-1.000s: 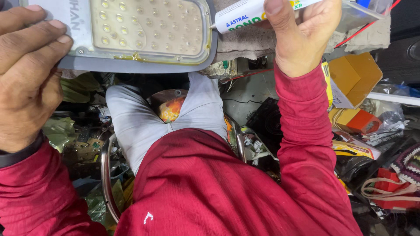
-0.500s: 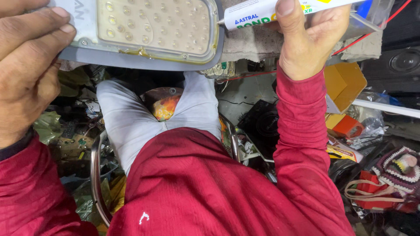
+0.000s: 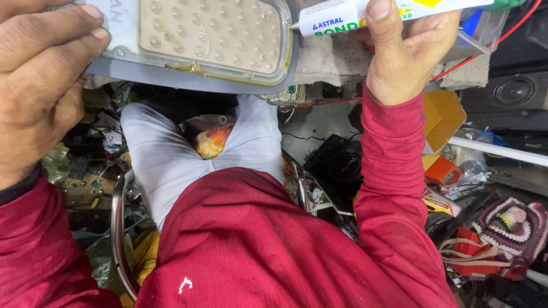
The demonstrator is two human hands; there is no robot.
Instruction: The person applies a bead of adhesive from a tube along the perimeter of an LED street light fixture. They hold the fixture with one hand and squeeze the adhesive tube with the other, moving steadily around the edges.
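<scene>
Right hand (image 3: 408, 54) grips a white adhesive tube (image 3: 365, 14), nozzle touching the right edge of the LED lamp panel (image 3: 211, 37); left hand (image 3: 40, 85) clamps the panel's left end. Sealing the lens seam appears under way; next, steady nozzle travel along the rim. Circuit boards (image 3: 80, 191), a speaker (image 3: 514, 91) and a yellow box (image 3: 442, 117) crowd the area below.

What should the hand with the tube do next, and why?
Probably squeeze gently and draw the nozzle along the lamp's edge. The right hand holds the tube with its tip at the lamp rim, where yellowish glue already shows along the lens seam; the left hand steadies the lamp.
</scene>
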